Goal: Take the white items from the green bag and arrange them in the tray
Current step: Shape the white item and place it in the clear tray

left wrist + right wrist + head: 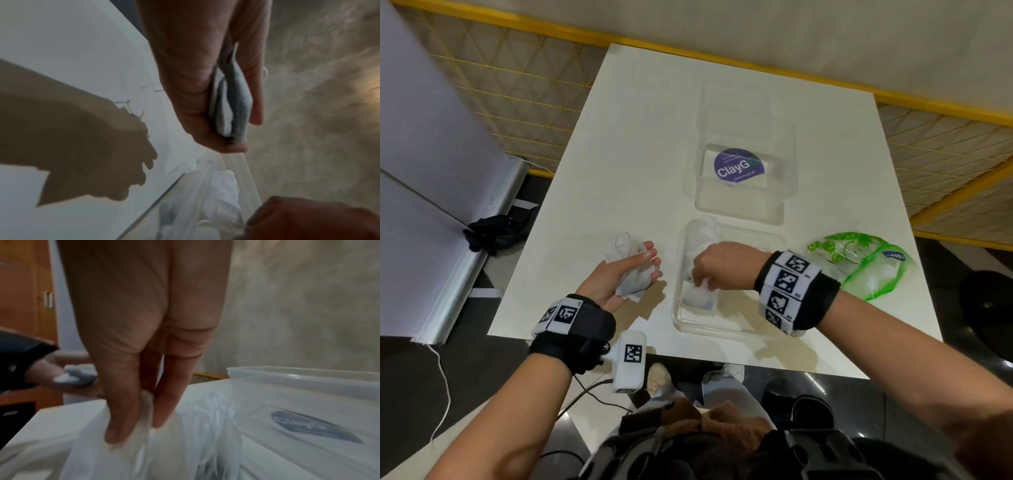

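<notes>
Two white items (700, 270) lie in the clear tray (681, 329) on the desk, and the right hand (717, 265) has its grip pinched on one there. Another white item (628, 270) sits clenched in the left hand (619, 277) beside the tray, and the green bag (859, 263) lies to the right. They look soft, light and crumpled, so pinching a fold should lift them easily.

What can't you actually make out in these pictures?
- How many white items remain in the green bag: head view, crinkled plastic and glare blur them.
- How many lie in the tray: the right hand covers part of the white items.
- What the items are: both wrist views are blurred.
- How many the left hand holds: its bundle is folded between fingers.
- The clear box's sticker: small print is too small.
</notes>
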Available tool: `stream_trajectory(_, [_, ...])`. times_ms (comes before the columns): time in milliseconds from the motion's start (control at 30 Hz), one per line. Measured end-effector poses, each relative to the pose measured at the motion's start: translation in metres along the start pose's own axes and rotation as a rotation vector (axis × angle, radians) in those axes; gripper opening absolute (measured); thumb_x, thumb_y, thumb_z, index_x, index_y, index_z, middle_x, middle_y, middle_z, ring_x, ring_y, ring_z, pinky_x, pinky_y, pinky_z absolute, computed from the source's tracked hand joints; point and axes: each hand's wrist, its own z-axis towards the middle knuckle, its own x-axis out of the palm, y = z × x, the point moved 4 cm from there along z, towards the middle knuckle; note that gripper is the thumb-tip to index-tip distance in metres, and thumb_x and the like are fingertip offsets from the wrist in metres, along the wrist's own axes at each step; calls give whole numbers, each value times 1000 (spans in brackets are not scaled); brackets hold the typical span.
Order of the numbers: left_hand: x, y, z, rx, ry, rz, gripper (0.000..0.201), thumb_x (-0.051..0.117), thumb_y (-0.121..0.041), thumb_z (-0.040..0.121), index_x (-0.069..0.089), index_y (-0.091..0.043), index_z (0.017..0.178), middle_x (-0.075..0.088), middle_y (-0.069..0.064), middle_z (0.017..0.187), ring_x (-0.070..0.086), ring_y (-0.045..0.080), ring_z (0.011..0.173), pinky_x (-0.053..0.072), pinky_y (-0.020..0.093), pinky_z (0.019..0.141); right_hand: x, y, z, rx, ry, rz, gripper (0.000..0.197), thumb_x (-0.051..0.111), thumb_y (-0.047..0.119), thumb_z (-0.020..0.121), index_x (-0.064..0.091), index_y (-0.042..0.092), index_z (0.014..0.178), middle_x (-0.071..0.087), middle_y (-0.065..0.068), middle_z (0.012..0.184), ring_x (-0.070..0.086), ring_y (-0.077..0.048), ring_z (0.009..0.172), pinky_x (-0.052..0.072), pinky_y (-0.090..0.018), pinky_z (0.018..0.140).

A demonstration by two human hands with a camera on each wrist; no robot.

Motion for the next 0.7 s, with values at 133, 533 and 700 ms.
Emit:
stream_trajectory(133, [-2, 1, 2, -9, -19, 32, 88, 96, -19, 23, 58, -6, 102, 65, 4, 79, 66, 15, 71, 56, 25, 61, 7, 5, 13, -107, -73, -201, 30, 44, -2, 89, 62, 5, 112, 60, -14, 113, 49, -31, 108, 21, -24, 54])
stream_trajectory(533, [-8, 0, 4, -59, -52, -17, 55, 87, -11, 52, 57, -10, 99, 60, 6, 85, 62, 18, 77, 57, 28, 62, 12, -8, 22, -103, -417, -200, 39, 84, -1, 39, 72, 16, 73, 59, -7, 71, 53, -27, 70, 44, -26, 46])
stream_trajectory(700, [-1, -2, 0, -121, -92, -66, 13, 50, -10, 85, 54, -4, 96, 60, 15, 92, 61, 32, 95, 59, 43, 61, 7, -20, 6, 25, -393, 78, 55, 81, 11, 62, 61, 9, 113, 54, -18, 104, 48, -36, 96, 47, -46, 76])
